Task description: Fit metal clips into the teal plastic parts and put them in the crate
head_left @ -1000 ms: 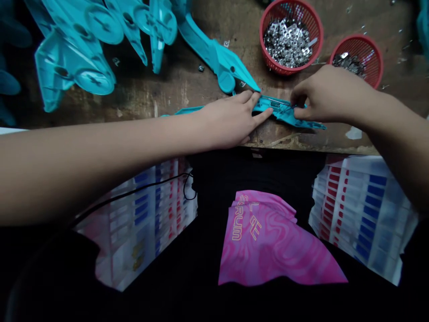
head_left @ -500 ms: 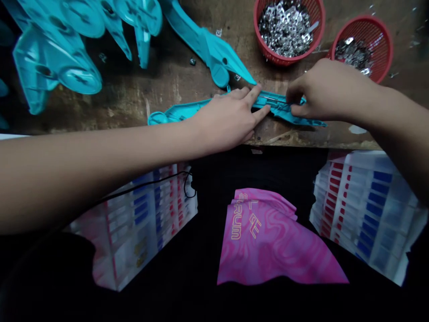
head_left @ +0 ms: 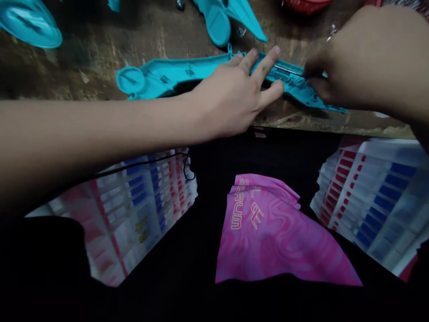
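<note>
A long turquoise plastic part lies on the wooden bench with its ribbed inner side up. My left hand rests flat across its middle, fingers spread and pressing lightly on it. Over the right portion, my right hand is closed in a pinch. From its fingertips a thin metal rod runs leftward along the part toward my left fingers. The rod's right end is hidden in the hand. Just behind lies another turquoise part, its pointed tip close to my left fingers.
More turquoise parts lie at the upper left. Red baskets are cut off at the top edge. Small metal clips are scattered on the bench. Below its front edge are a pink printed cloth and patterned translucent sheets.
The view has come closer, so the hands and part look larger and higher, and the baskets are mostly out of frame. Both hands stay at about the same places on the part.
</note>
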`<state>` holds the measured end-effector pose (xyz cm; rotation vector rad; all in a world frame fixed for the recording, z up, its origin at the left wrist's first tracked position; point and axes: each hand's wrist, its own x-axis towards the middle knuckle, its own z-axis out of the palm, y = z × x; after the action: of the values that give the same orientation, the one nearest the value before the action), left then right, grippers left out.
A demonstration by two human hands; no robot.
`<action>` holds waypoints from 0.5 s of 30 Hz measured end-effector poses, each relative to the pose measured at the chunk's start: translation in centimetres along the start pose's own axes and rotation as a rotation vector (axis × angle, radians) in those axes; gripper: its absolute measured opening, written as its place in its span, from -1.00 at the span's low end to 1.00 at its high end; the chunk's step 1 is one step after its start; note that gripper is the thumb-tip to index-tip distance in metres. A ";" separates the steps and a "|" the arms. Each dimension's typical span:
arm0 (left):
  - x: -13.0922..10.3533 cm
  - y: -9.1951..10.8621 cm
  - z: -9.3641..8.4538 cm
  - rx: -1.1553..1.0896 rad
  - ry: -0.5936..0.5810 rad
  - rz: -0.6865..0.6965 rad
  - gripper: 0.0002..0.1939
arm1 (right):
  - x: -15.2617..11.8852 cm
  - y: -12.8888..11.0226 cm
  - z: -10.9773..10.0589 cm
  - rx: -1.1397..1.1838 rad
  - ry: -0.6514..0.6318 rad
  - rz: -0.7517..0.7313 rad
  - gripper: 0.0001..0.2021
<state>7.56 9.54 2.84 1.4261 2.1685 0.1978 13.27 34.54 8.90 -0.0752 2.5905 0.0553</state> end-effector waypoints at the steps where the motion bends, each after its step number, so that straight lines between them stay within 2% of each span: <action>1: 0.1 0.0 0.1 -0.006 0.004 -0.003 -0.05 | -0.1 -0.2 0.0 -0.111 -0.017 0.012 -0.52; 3: 0.1 0.1 0.2 -0.012 0.009 0.000 0.01 | -0.2 -0.7 -0.1 -0.302 -0.041 0.030 -0.52; 4: 0.2 0.1 0.2 -0.014 0.013 0.003 0.05 | -0.2 -0.9 -0.1 -0.327 -0.045 0.034 -0.52; 8: 0.4 0.3 -0.1 -0.045 0.017 0.003 0.21 | -0.6 -1.5 -0.4 -0.301 -0.032 0.041 -0.45; 15: 1.1 0.7 -0.5 -0.035 -0.059 -0.068 0.39 | -0.4 -1.8 0.2 -0.265 -0.011 0.033 -0.44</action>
<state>7.58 10.88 3.15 1.3197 2.1514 0.1660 13.80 32.73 8.92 -0.1284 2.5593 0.4092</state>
